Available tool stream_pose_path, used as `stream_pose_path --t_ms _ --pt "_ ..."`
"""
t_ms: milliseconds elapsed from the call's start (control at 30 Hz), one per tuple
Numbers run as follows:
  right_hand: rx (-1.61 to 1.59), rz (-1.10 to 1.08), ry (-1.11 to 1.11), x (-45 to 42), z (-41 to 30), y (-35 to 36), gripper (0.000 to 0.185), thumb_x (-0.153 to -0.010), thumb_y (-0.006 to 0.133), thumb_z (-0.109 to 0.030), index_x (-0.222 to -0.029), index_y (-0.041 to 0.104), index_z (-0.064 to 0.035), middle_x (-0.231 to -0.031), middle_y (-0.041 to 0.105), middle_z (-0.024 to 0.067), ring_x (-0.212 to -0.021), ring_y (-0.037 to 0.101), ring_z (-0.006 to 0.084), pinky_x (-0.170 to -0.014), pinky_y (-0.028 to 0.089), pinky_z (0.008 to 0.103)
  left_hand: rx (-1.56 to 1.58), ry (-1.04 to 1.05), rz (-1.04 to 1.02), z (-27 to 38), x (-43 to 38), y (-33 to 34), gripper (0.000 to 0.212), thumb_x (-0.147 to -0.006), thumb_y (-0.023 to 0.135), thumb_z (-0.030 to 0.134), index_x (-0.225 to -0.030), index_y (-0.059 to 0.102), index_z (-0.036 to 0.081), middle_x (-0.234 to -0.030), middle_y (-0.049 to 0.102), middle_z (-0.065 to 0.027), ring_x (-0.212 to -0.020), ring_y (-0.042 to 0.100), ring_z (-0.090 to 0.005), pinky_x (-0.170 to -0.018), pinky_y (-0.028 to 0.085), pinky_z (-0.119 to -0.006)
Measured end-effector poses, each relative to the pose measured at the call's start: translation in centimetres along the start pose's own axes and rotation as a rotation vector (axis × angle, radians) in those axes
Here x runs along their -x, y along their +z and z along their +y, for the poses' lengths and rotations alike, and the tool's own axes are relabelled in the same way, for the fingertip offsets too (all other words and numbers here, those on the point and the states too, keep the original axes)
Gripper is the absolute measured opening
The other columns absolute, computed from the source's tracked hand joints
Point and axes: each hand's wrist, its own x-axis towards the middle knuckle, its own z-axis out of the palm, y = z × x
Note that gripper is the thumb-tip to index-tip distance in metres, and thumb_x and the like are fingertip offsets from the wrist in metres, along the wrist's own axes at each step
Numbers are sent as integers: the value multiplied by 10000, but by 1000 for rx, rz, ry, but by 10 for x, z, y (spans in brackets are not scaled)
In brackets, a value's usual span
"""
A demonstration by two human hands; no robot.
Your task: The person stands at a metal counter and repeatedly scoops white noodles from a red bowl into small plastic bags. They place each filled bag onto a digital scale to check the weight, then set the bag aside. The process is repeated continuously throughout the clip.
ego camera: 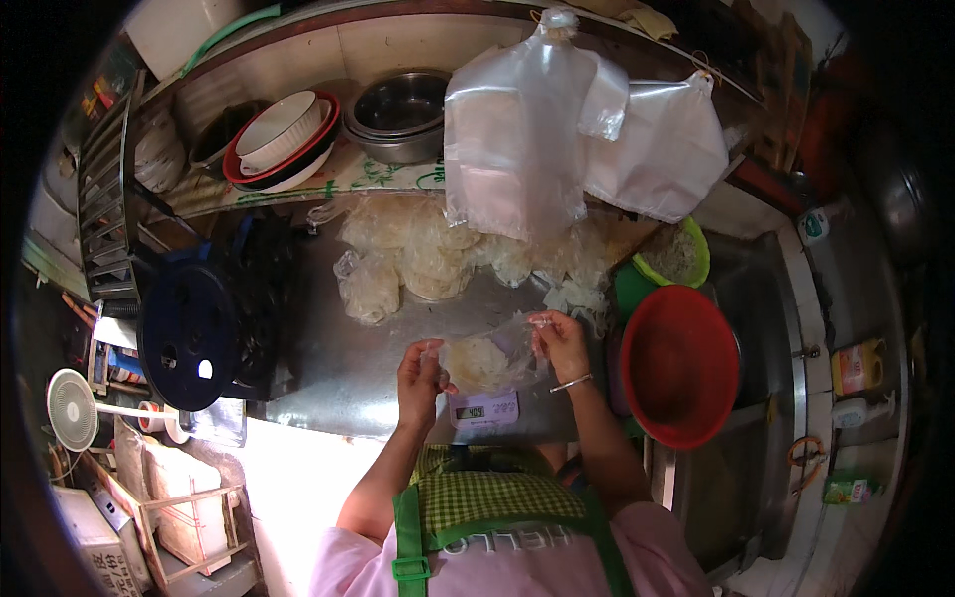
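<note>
A clear plastic bag (477,362) with pale, flat, translucent food in its bottom is stretched between my hands. My left hand (425,380) pinches its left side, and my right hand (556,343) grips its right edge. Directly under and in front of the bag sits a purple digital kitchen scale (483,410) with a lit display; the bag hides its platform, and whether the bag rests on it I cannot tell. Farther back on the steel table (336,392), several filled clear bags (433,257) lie in a heap.
Empty plastic bags (515,134) hang from the shelf above the heap. A red basin (680,366) and a lime-green basin (683,254) stand at right. A dark blue round lid (188,336) is at left. Stacked steel bowls (399,116) and white bowls (280,130) occupy the shelf.
</note>
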Motion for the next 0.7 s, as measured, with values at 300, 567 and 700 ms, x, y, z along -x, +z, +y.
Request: stream_pose_path --t_ms 300,567,700 --pt "142 -95 32 1 -7 0 161 -883 540 -117 -1000 590 -18 -692 562 7 -588 539 72 -520 447 206 -125 -58 -2 -11 0 7 233 -887 541 223 -1060 507 71 -646 451 13 -523 434 -77 -464 442 -243" --pt "540 -190 10 -11 24 -28 354 -854 585 -93 -1188 484 -39 -871 587 18 -745 582 96 -571 475 219 -626 146 -12 -18 -11 -7 470 -767 688 255 -1124 473 37 -845 526 -58 -569 481 -83 -514 419 -216" --pt "531 -156 47 -11 12 -31 379 -875 570 -156 -1228 457 -75 -1007 569 36 -835 579 113 -625 483 243 -710 203 42 -9 -10 0 624 -707 734 344 -1175 449 44 -987 527 -105 -605 507 -118 -543 432 -235"
